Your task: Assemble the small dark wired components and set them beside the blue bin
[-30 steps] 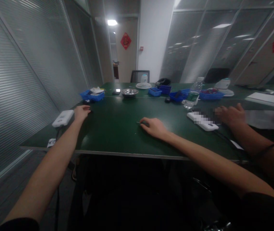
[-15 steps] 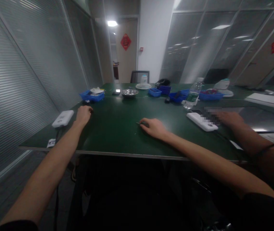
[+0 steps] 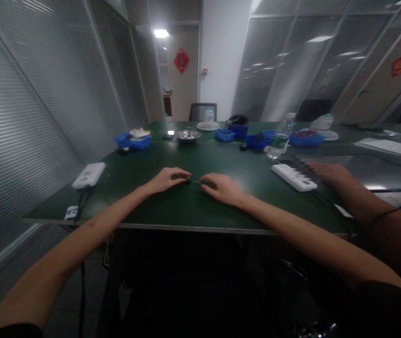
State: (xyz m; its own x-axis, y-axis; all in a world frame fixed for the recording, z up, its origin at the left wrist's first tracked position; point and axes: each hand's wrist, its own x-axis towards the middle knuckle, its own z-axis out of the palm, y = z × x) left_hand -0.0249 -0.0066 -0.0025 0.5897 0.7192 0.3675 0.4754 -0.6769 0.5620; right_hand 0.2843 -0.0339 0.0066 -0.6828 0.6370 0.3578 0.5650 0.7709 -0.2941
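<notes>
My left hand [image 3: 168, 179] is over the green table, its fingertips pinching a small black piece [image 3: 188, 180] too small to name. Facing it, my right hand [image 3: 225, 188] rests on the tabletop with fingers closed around a slim tool with a thin metal tip [image 3: 196, 182]; most of the tool is hidden in the fingers. The tip points left at the black piece, with a narrow gap between them as seen from here.
White power banks [image 3: 89, 175] with cables lie left and right. Toward the back are a steel bowl [image 3: 188, 136], blue trays [image 3: 133, 140], a phone [image 3: 169, 134] and a water bottle [image 3: 282, 137]. Another person's hand [image 3: 329, 172] is at the right. The table's front edge [image 3: 186, 227] is near.
My left hand has come from beside the left blue tray to the middle, with a small black piece now showing in its fingertips. My right hand has stayed about where it was.
</notes>
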